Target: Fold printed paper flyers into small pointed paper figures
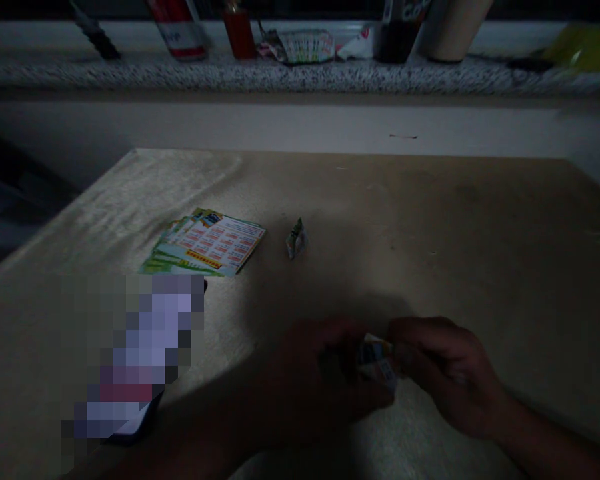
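Hands (365, 380) near table's (480, 267) front edge, open surface right

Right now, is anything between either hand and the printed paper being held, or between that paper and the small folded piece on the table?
Nothing visible separates the left hand or right hand from the printed paper. Toward the small folded piece, only the left hand's fingers intrude; the card stack lies left of it.
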`<state>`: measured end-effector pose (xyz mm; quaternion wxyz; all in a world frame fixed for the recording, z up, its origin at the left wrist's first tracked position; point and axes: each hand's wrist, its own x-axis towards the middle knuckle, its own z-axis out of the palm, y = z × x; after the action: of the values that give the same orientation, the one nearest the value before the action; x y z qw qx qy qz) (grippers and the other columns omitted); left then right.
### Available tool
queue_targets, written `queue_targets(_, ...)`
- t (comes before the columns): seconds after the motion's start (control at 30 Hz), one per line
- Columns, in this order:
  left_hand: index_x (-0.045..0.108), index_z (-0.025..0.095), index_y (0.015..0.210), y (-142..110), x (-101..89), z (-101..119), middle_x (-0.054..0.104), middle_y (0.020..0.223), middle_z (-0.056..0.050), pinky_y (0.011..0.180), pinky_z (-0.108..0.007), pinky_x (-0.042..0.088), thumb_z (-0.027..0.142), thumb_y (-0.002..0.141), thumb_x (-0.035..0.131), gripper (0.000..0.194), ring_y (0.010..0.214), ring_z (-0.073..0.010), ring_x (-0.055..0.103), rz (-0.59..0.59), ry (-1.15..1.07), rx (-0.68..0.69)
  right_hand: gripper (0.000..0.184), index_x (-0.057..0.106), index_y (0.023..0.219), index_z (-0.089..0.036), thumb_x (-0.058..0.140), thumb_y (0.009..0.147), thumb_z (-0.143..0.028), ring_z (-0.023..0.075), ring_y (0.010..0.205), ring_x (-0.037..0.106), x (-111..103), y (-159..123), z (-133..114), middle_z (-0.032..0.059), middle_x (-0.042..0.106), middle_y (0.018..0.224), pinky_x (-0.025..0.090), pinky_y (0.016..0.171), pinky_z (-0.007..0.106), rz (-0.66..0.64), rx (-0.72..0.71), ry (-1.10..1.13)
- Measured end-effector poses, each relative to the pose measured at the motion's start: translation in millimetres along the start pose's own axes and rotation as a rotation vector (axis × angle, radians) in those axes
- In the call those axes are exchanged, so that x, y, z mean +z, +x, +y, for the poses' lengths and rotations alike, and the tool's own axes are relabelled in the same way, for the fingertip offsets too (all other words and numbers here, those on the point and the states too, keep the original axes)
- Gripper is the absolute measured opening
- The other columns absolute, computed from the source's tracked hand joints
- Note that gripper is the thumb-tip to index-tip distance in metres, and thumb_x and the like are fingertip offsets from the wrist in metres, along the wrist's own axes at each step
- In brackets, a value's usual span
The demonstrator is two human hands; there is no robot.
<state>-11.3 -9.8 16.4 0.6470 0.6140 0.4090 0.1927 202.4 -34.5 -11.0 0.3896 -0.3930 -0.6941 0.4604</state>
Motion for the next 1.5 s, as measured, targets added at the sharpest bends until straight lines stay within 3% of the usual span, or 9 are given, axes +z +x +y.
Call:
queue_targets(0.1,0.068,0.023,0.115,-4,1.2,-4,0.072,0.098,-0.004,0.074,-0.032,0.053,0.043,0.065,0.088,0.057,0.086,-0.0213,0.065,0.108,0.165,0.039,0.039,0.048,0.067,-0.02,0.048,0.104,-0.031,0.0104,0.05,0.039,-1,1,1,-0.0044,0.038,0.058,0.03,0.047,0.026,0.027,0.03,0.012)
queue_targets(0.23,0.061,0.027,0.127,-8,1.3,-10,0.07,0.105,-0.004,0.08,-0.036,0.053,0.044,0.067,0.088,0.068,0.091,-0.0221,0.064,0.18,0.288,0.113,0.039,0.05,0.067,-0.019,0.047,0.104,-0.032,0.0102,0.051,0.039,-1,0,0,-0.0041,0.039,0.059,0.03,0.047,0.025,0.023,0.055,0.035)
queue_targets(0.37,0.066,0.021,0.116,-3,0.0,-11,0.071,0.095,-0.004,0.073,-0.03,0.052,0.04,0.073,0.084,0.049,0.084,-0.0189,0.064,0.167,0.04,0.104,0.037,0.054,0.071,-0.019,0.048,0.105,-0.032,0.0092,0.051,0.037,-2,0,0,-0.0044,0.041,0.06,0.029,0.046,0.023,0.06,0.072,0.075)
queue_targets(0.47,0.07,0.015,0.098,3,1.6,-11,0.07,0.087,-0.004,0.069,-0.026,0.049,0.04,0.087,0.072,0.027,0.077,-0.0151,0.062,0.03,-0.198,0.014,0.033,0.058,0.075,-0.019,0.049,0.104,-0.03,0.009,0.052,0.04,-2,0,2,-0.0039,0.045,0.061,0.031,0.047,0.023,0.04,0.034,0.055)
queue_targets(0.63,0.065,0.012,0.076,7,3.2,-12,0.053,0.064,0.002,0.055,-0.021,0.034,0.041,0.094,0.061,0.034,0.059,-0.0084,0.045,-0.097,-0.217,-0.021,0.033,0.056,0.072,-0.019,0.05,0.103,-0.027,0.0094,0.052,0.043,-2,-2,5,-0.0034,0.045,0.06,0.031,0.048,0.024,0.019,-0.006,0.013)
queue_targets(0.83,0.061,0.014,0.078,9,4.0,-12,0.047,0.063,0.004,0.054,-0.02,0.033,0.044,0.093,0.061,0.034,0.056,-0.008,0.04,-0.2,-0.281,0.018,0.035,0.054,0.07,-0.019,0.048,0.104,-0.028,0.0099,0.051,0.043,0,2,4,-0.0031,0.045,0.059,0.032,0.047,0.024,0.018,-0.021,0.038)
queue_targets(1.0,0.054,0.016,0.072,11,7.2,-19,0.047,0.062,0.002,0.052,-0.021,0.032,0.049,0.097,0.052,0.041,0.056,-0.0092,0.041,-0.193,-0.227,0.113,0.035,0.053,0.069,-0.019,0.049,0.102,-0.028,0.0108,0.051,0.041,2,3,3,-0.0034,0.043,0.059,0.031,0.048,0.026,-0.02,-0.056,0.031)
queue_targets(1.27,0.044,0.018,0.067,8,7.0,-10,0.031,0.058,0.007,0.051,-0.021,0.024,0.026,0.098,0.048,0.032,0.051,-0.0068,0.029,-0.058,0.122,0.361,0.037,0.048,0.067,-0.019,0.05,0.103,-0.029,0.0096,0.052,0.038,6,1,4,-0.0048,0.038,0.059,0.028,0.048,0.025,-0.015,0.056,0.083)
queue_targets(1.5,0.047,0.017,0.066,9,10.8,-12,0.031,0.057,0.007,0.049,-0.02,0.025,0.026,0.098,0.049,0.033,0.051,-0.007,0.028,-0.065,0.019,0.293,0.033,0.053,0.07,-0.019,0.051,0.102,-0.027,0.009,0.052,0.037,6,1,4,-0.0051,0.04,0.06,0.028,0.047,0.023,0.002,0.051,0.125)
